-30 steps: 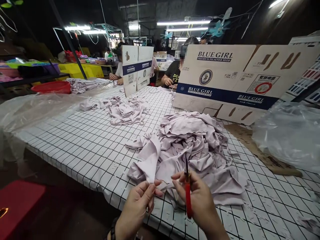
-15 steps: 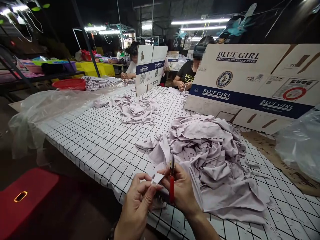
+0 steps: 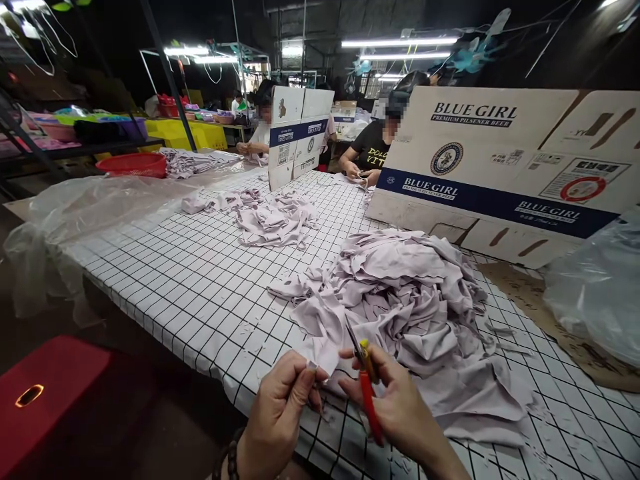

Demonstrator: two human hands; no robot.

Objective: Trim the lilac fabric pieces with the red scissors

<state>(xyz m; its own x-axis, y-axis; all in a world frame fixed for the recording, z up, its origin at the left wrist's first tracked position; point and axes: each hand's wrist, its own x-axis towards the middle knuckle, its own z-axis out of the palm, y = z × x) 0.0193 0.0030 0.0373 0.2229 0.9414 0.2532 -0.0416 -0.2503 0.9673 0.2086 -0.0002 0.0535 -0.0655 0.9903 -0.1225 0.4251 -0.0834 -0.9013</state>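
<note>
My left hand (image 3: 283,403) is pinched on a small end of pale fabric (image 3: 312,365) near the table's front edge. In my right hand (image 3: 400,407) is a pair of scissors (image 3: 369,393) with red and yellow on the handles, the blades pointing up and away from me. The scissors are apart from the left fingertips. Just beyond both hands lies a big heap of pale mauve cloth pieces (image 3: 410,300), one corner spreading towards my fingers. How much of the held fabric joins the heap is hidden.
Small scraps dot the checked tablecloth (image 3: 200,293). A smaller cloth pile (image 3: 275,217) lies farther back. Cardboard sheets (image 3: 500,153) stand upright, with co-workers behind them. Clear plastic (image 3: 590,300) is at right, a red stool (image 3: 55,393) at lower left.
My right hand has drawn away to the right from the left fingertips, tilting the scissors and spreading its fingers. The left hand keeps its pinch, with less fabric showing above it.
</note>
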